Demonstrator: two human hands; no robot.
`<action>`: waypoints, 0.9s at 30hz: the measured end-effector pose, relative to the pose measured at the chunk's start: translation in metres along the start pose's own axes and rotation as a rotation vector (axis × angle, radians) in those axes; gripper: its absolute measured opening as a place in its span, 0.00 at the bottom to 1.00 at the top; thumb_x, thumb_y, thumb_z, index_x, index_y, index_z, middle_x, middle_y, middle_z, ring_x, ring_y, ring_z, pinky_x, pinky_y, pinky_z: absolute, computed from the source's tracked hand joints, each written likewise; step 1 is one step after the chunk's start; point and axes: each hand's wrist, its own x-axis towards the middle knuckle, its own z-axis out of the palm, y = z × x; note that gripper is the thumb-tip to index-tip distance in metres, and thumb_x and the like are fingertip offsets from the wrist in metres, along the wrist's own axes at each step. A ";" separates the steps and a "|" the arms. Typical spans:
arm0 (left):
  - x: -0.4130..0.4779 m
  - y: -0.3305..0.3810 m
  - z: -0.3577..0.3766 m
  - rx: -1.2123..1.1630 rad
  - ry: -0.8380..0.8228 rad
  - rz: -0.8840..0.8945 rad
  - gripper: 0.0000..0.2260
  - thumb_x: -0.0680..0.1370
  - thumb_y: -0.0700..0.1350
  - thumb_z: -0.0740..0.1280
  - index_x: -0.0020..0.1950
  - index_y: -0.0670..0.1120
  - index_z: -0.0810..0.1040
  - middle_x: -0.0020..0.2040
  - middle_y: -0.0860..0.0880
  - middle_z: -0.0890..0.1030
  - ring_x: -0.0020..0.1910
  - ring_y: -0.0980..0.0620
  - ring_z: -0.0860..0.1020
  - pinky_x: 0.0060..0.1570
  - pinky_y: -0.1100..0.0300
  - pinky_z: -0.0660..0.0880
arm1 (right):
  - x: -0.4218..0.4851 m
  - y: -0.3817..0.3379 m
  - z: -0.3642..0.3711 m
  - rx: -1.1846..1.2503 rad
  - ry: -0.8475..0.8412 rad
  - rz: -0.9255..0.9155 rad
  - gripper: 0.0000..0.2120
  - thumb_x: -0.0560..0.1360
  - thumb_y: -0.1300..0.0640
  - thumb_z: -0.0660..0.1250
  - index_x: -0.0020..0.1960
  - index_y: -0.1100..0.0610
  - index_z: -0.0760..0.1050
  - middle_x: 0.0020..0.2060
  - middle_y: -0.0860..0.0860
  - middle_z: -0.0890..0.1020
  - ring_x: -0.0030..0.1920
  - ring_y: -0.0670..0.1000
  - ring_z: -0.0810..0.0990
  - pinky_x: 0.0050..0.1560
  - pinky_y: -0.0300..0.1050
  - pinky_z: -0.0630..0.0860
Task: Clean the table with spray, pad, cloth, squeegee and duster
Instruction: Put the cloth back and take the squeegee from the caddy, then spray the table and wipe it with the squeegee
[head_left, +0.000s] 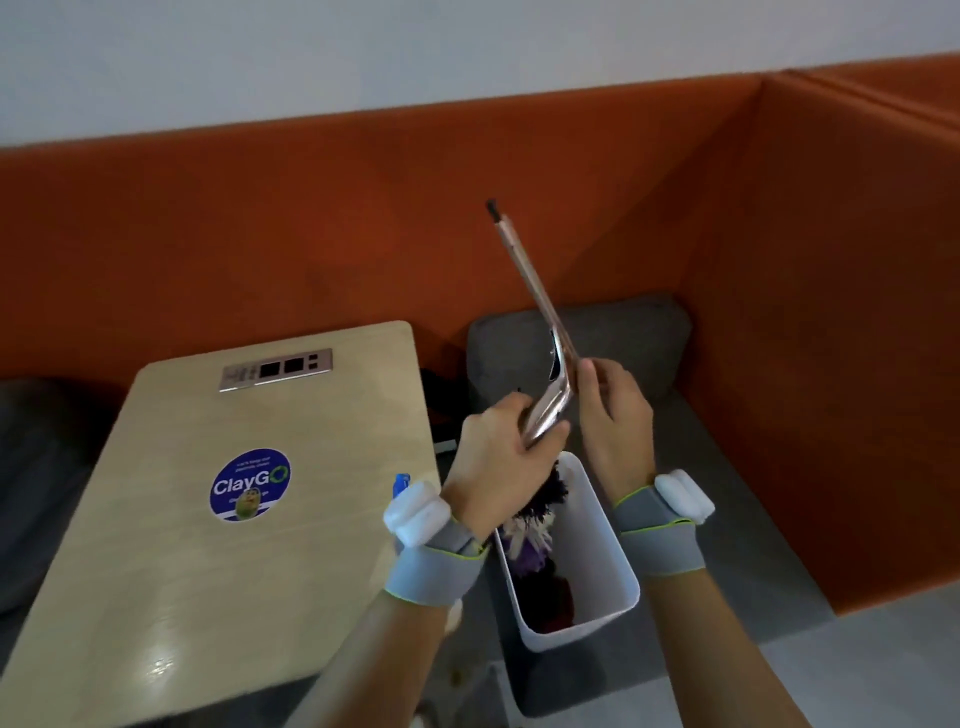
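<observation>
Left hand (496, 441) wraps the duster (524, 270) handle low, right hand (615, 415) pinches its bend, head down inside the white bin (608, 545); I'd lift straight up so fibres clear the bin's rim.

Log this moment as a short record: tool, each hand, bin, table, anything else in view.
tool: duster, pinkish metallic handle angled up and away, fluffy head down in the bin
left hand: grips the handle's lower end, just above the head
right hand: holds the handle at its bend
bin: white bin, to the right of the table
table: light wood, with a round blue sticker and a socket panel
other: spray bottle, only a blue tip shows at the table's right edge behind the left wrist
</observation>
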 end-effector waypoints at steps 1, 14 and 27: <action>-0.001 -0.004 -0.007 -0.097 0.001 -0.049 0.09 0.75 0.50 0.68 0.50 0.47 0.77 0.35 0.50 0.82 0.27 0.55 0.76 0.29 0.66 0.69 | 0.001 -0.001 0.002 -0.034 -0.015 -0.028 0.10 0.81 0.50 0.60 0.53 0.53 0.77 0.48 0.52 0.80 0.50 0.51 0.78 0.54 0.48 0.73; -0.038 -0.090 -0.130 0.211 0.372 -0.031 0.07 0.79 0.51 0.60 0.48 0.49 0.70 0.33 0.51 0.77 0.31 0.47 0.75 0.29 0.56 0.69 | -0.021 -0.106 0.107 -0.349 -0.229 -0.340 0.15 0.79 0.45 0.59 0.51 0.53 0.79 0.48 0.50 0.80 0.54 0.55 0.78 0.71 0.60 0.61; -0.040 -0.242 -0.157 0.113 0.326 -0.517 0.13 0.80 0.49 0.59 0.54 0.38 0.70 0.43 0.38 0.80 0.46 0.36 0.77 0.38 0.54 0.67 | -0.126 -0.056 0.151 -0.204 -0.021 -0.257 0.22 0.73 0.42 0.66 0.59 0.56 0.76 0.56 0.51 0.78 0.58 0.53 0.76 0.66 0.56 0.68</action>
